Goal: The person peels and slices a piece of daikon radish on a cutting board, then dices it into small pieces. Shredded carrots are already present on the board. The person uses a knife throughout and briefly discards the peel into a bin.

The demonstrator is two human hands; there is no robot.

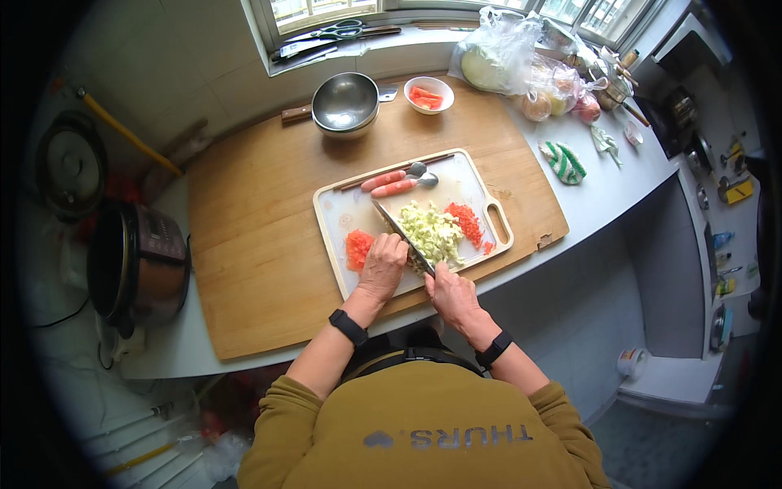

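My right hand point(451, 292) grips the handle of a kitchen knife point(404, 237), whose blade slants up and to the left over a white cutting board point(333, 211) with a beige rim. Bent fingers of my left hand point(385, 260) rest against the blade's left side; some chopped bits show under the blade's lower part. Right of the blade lies a pile of chopped pale green vegetable point(431, 231), with finely chopped orange-red pieces point(465, 223) beyond it. Chopped red pieces point(358, 249), perhaps tomato, lie left of my left hand. Two spoons with pink handles point(394, 187) and chopsticks point(354, 182) lie along the board's far side.
The board rests on a large wooden board point(256, 244). Beyond it stand stacked metal bowls point(346, 104) by a wooden-handled cleaver point(297, 114), and a white bowl point(429, 95) of red pieces. Bagged produce point(495, 61) and a green-white cloth point(562, 162) lie right; an open cooker point(137, 263) stands left.
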